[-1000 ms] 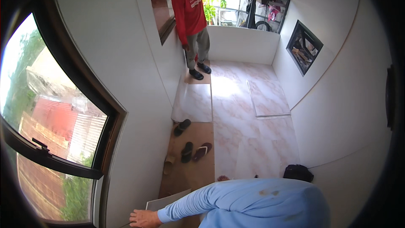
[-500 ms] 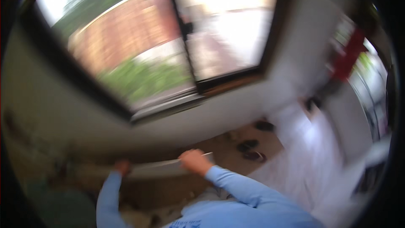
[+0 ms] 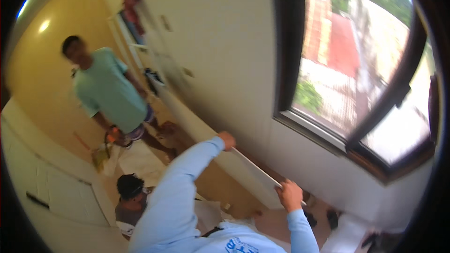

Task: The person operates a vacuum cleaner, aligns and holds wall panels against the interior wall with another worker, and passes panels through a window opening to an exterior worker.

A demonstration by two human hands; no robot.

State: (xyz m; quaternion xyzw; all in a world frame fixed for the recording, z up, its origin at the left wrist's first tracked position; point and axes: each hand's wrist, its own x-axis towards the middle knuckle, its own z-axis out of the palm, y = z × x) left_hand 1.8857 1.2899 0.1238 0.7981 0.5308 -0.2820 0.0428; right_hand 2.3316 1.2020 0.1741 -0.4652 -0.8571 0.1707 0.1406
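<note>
A long white board (image 3: 248,174) stands on its narrow edge beside the wall below the window, running from the lower right toward the far left. My left hand (image 3: 227,141) is closed over its upper edge near the middle of the view. Farther right, my right hand (image 3: 289,195) grips the same upper edge close to the board's near end. Both light blue sleeves reach in from the lower edge. The board's far stretch passes close to a standing person.
A person in a pale green shirt (image 3: 115,89) stands at the left with an orange object (image 3: 113,134) in hand. Another person with dark headwear (image 3: 130,186) is low down nearby. A dark-framed window (image 3: 288,47) is at the right. Dark footwear (image 3: 332,219) lies beyond the board's near end.
My view has swung left, bringing two people and the board's far stretch into sight. The window now appears farther right. Both hands still hold the board.
</note>
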